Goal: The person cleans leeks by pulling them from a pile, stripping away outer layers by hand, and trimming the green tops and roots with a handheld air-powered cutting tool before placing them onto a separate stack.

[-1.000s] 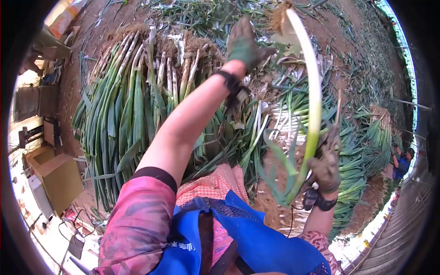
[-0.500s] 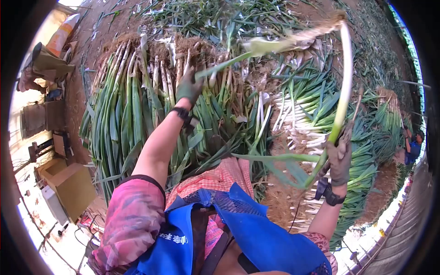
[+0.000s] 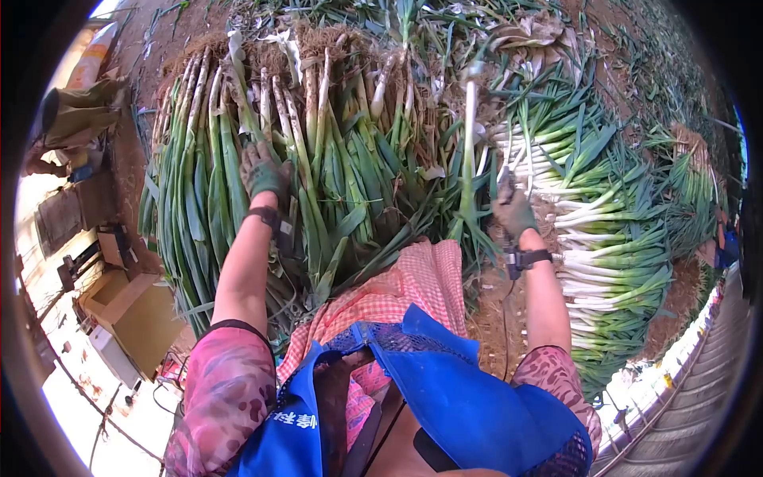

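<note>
Green onions with dirty stalks and roots [image 3: 214, 151] lie in a thick row on the left, leaves towards me. My left hand [image 3: 265, 168], in a dark glove, rests on their upper leaves with fingers spread. My right hand [image 3: 515, 211], also gloved, is curled low over the ground between the two piles. A narrow dark piece sticks up from its fingers; I cannot tell what it is. Just left of that hand, a single white-stemmed green onion [image 3: 469, 143] stands blurred, root end away from me. Cleaned green onions [image 3: 592, 215] with white stems fan out on the right.
Loose leaf scraps [image 3: 350, 12] cover the soil at the far side. A checked cloth [image 3: 381, 290] lies over my lap. On the left is an open cardboard box [image 3: 135, 318]. Another bundle of green onions [image 3: 687, 183] and a person [image 3: 726, 246] are at far right.
My left hand has moved back and left onto the dirty stalks. My right hand has come left and away from me; the long green onion has swung from the right to between the piles.
</note>
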`<state>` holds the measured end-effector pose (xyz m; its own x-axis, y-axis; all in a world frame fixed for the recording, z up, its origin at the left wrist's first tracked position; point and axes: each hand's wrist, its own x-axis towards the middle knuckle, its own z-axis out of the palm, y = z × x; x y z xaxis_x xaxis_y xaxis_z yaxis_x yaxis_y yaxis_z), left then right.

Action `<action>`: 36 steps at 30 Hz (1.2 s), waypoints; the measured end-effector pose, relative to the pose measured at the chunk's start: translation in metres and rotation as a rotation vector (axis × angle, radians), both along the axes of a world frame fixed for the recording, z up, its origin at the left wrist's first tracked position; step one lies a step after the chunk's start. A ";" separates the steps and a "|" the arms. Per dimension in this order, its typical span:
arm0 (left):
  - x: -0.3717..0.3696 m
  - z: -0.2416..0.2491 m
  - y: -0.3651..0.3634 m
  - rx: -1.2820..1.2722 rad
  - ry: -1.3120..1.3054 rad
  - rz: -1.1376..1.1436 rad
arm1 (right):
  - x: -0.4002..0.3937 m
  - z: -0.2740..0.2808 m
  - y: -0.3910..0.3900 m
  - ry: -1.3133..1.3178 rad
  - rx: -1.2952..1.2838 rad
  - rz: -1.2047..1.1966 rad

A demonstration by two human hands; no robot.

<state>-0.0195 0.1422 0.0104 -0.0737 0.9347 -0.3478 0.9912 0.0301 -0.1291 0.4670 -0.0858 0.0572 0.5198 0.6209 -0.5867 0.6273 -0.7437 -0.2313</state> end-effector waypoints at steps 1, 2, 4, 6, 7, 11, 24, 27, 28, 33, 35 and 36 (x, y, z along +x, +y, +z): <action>0.005 0.005 0.015 -0.135 0.059 0.043 | -0.016 -0.009 0.003 0.121 0.002 -0.071; 0.004 -0.005 0.025 -0.196 0.072 0.059 | -0.031 -0.019 0.007 0.175 0.002 -0.063; -0.008 -0.032 0.041 -0.295 0.032 0.073 | -0.044 -0.033 0.020 0.342 -0.016 -0.045; -0.009 -0.057 0.041 -0.305 0.028 0.141 | -0.050 -0.044 0.041 0.527 0.017 -0.144; -0.009 -0.067 0.042 -0.307 0.027 0.177 | -0.050 -0.053 0.056 0.607 0.022 -0.216; -0.010 -0.088 0.044 -0.326 0.010 0.255 | -0.044 -0.090 0.138 0.766 0.166 -0.324; -0.014 -0.102 0.044 -0.233 -0.132 0.292 | -0.091 -0.325 0.390 0.040 -0.056 -0.184; -0.013 -0.099 0.044 -0.179 -0.169 0.272 | -0.122 -0.302 0.401 -0.030 -0.144 -0.227; -0.012 -0.096 0.046 -0.196 -0.165 0.282 | -0.123 -0.314 0.402 -0.047 -0.139 -0.263; -0.012 -0.099 0.045 -0.241 -0.152 0.346 | -0.096 -0.307 0.373 -0.011 0.325 -0.269; -0.014 -0.104 0.042 -0.249 -0.136 0.347 | -0.082 -0.272 0.350 -0.038 0.403 -0.182; -0.016 -0.107 0.040 -0.224 -0.155 0.339 | -0.081 -0.238 0.334 -0.008 0.460 -0.142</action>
